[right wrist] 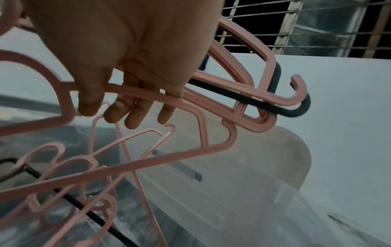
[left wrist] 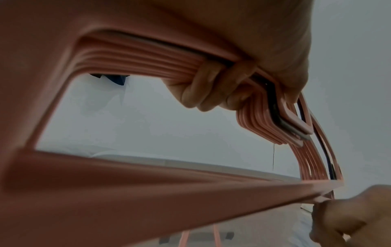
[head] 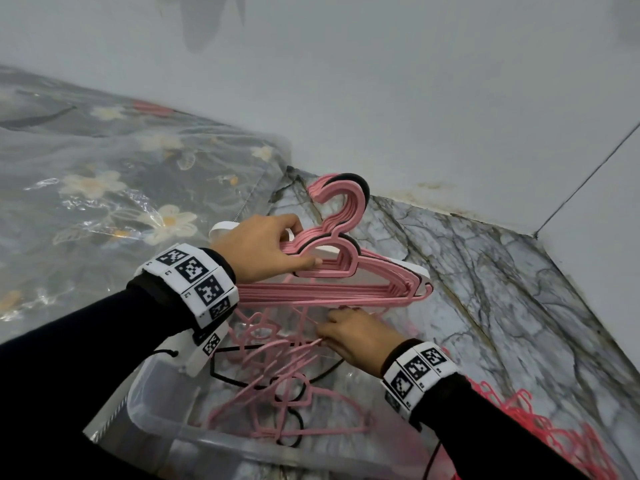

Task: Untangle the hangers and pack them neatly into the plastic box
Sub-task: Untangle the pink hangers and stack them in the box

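Left hand (head: 259, 247) is gripping the aligned stack (head: 332, 271) by its necks above the box (head: 159, 410), while right hand (head: 356, 336) is pinching a thin, light, snag-prone hanger (right wrist: 148, 160) in the tangle.

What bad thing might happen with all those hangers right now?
The right hand is pulling one pink hanger from the tangled pile; its hooks may snag and drag others out of the plastic box. The left hand grips a thick aligned stack, which could slip and fan apart.
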Motion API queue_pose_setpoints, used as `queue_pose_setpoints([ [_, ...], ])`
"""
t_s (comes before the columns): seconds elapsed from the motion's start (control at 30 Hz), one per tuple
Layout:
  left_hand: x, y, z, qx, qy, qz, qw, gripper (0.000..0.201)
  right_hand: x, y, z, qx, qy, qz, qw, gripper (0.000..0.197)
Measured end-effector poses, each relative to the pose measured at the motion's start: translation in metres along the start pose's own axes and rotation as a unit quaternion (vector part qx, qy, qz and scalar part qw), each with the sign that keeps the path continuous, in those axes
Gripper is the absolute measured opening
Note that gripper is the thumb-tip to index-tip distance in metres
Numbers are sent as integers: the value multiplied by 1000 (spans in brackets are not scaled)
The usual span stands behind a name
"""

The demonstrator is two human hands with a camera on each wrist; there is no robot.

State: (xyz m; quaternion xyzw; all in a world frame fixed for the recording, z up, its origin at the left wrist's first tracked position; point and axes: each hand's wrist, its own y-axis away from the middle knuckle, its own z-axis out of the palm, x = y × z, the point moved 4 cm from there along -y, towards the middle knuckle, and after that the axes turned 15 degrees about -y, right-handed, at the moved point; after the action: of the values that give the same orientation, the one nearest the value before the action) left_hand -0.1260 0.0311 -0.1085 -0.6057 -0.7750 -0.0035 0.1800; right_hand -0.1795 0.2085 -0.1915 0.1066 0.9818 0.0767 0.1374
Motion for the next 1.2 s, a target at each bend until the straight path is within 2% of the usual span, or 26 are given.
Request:
queue_pose_setpoints([
  [0.07,1,0,0,-1,13,-4,1000,46,-2,4,-1,-3,-20,9,1000,28],
  [0.27,1,2,-5,23,80,-16,996,39,-2,8,6,-24,85,68,994,21],
  [0.4,-5,4,-9,24,76,-26,996,41,5,7,-5,-13,-27,73,997,33],
  [0.5,-9,6,-11,22,62,-32,997,46,13,7,-20,28,-140,86,986,25],
  [0.63,-11,7,-13,35,51,-29,998,56,30,11,-43,96,-295,118,943,22],
  [0.8,-13,5,-9,30,69,-27,997,58,31,17,-75,192,-407,64,891,12],
  [0.9,-15,4,-6,27,73,-33,996,60,32,24,-89,260,-408,55,873,10],
  [1.07,-14,4,-4,35,64,-36,997,59,36,37,-103,374,-295,66,877,8],
  [1.2,-7,6,0,23,64,-22,997,58,29,37,-104,408,-264,54,872,4],
])
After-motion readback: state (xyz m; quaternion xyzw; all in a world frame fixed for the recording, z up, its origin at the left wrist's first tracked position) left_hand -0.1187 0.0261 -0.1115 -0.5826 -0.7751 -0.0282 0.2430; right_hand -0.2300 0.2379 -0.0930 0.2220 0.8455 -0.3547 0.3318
